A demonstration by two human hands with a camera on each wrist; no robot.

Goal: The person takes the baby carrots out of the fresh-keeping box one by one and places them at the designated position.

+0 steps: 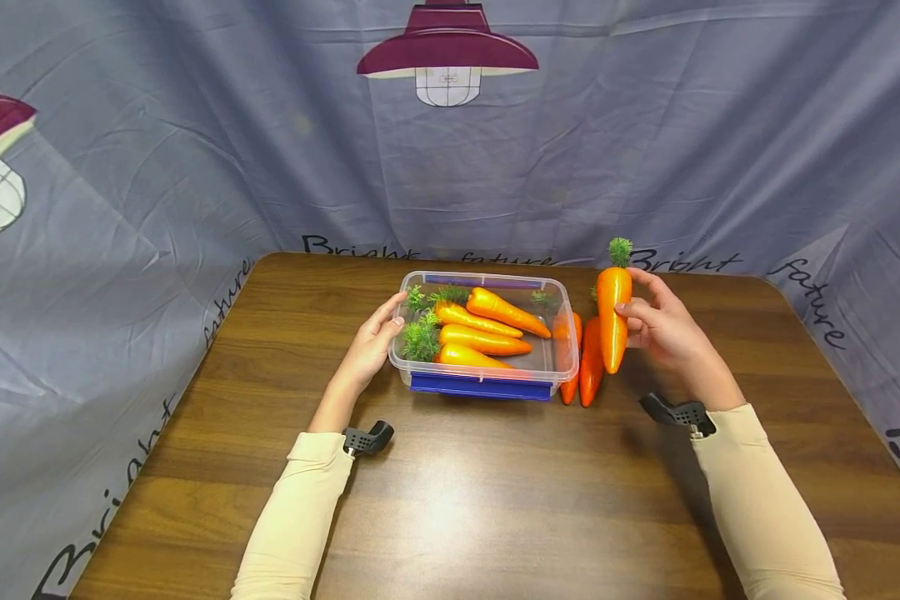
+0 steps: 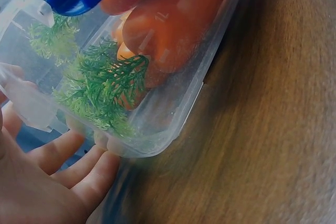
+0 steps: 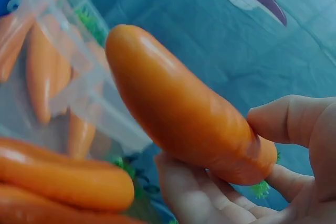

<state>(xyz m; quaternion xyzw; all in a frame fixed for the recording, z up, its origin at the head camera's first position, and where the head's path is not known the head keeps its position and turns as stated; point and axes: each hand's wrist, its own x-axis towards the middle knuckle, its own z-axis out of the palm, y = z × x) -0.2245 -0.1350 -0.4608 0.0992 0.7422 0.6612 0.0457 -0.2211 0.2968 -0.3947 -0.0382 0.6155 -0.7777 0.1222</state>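
Inside the clear box [image 1: 543, 357], the head view shows four carrots [image 1: 483, 339]; right of it, two others [image 1: 592, 367] lie on the counter [image 1: 450, 483]. From the left wrist, the left grip [image 2: 52, 187] touches the box's end, fingers relaxed. From the right wrist, the right grip [image 3: 294, 186] pinches a seventh carrot [image 3: 178, 108] beside the box.

Smooth, glossy carrot [image 1: 612, 325], seemingly plastic; wood-grained table [image 1: 495, 508]

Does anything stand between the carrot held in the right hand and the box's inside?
Low down, yes: two loose carrots lie beside the box, whose right rim also stands between. Nothing visible covers its top, so a path from above looks free for the held carrot.
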